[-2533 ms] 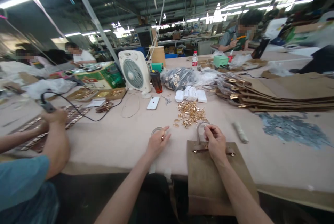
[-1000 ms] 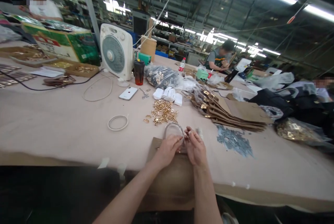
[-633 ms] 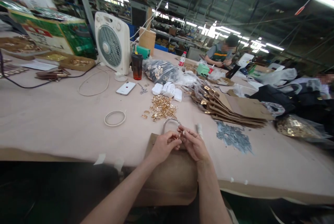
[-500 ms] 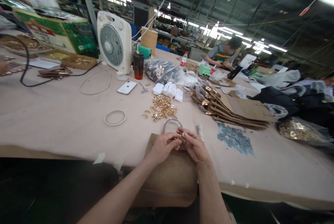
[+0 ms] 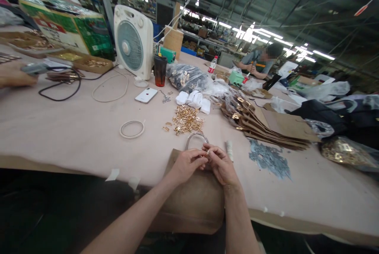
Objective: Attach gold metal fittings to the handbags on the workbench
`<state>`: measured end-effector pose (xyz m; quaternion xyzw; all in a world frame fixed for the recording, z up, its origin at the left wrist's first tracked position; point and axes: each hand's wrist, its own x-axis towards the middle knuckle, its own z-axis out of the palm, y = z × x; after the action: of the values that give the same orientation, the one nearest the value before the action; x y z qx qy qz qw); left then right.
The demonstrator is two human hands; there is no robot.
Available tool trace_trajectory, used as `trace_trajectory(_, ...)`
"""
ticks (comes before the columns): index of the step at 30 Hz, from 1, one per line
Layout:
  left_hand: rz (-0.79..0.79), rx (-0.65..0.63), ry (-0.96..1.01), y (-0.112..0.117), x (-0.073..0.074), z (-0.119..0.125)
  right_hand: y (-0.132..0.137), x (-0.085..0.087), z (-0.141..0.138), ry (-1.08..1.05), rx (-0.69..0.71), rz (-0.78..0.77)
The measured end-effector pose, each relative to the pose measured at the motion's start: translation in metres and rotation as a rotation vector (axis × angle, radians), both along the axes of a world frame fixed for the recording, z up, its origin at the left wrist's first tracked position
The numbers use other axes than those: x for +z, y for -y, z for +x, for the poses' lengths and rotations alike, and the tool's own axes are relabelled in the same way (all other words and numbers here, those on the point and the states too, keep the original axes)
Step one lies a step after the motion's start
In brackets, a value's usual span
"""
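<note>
A brown handbag (image 5: 194, 210) lies over the table's front edge, its plastic-wrapped handle (image 5: 189, 139) arching up beyond my hands. Above the bag's top, my left hand (image 5: 187, 165) and my right hand (image 5: 222, 166) meet with fingertips pinched together. Between them glints a small gold-coloured metal piece, mostly covered by the fingers. I cannot tell which fingers carry its weight. Just past the handle is a pile of gold-coloured metal fittings (image 5: 188, 120), with a few loose ones at its left.
Left of the bag lies a tape roll (image 5: 121, 131). To the right are grey metal plates (image 5: 269, 159) and stacked brown bag pieces (image 5: 272, 127). A phone (image 5: 146, 95), a tumbler (image 5: 160, 71) and a fan (image 5: 133, 43) stand farther back. Another person's hand (image 5: 17, 75) reaches in at left.
My view has shifted slightly. My hands stay together over the bag, with only small finger movement. At far left, another person's hand has come farther into view beside a grey tool.
</note>
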<state>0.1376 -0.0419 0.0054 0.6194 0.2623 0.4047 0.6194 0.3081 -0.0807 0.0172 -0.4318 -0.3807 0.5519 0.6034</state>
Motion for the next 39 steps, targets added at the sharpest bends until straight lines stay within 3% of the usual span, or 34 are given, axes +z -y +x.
trace_trajectory(16,0.129,0.001,-0.028,0.001,0.005,-0.005,0.000,-0.012,0.008,0.337,-0.088,0.076)
trace_trajectory(21,0.146,0.012,-0.009,0.001,0.007,-0.006,0.000,-0.013,0.011,0.305,-0.049,0.083)
trace_trajectory(24,0.098,0.002,0.024,0.001,0.004,-0.004,-0.001,-0.013,0.011,0.265,-0.022,0.085)
trace_trajectory(30,-0.166,-0.012,0.160,0.001,-0.008,0.002,-0.003,-0.012,0.009,0.192,-0.016,0.063)
trace_trajectory(39,-0.128,-0.026,0.112,-0.001,-0.005,-0.001,-0.008,0.000,0.017,0.189,0.073,-0.028)
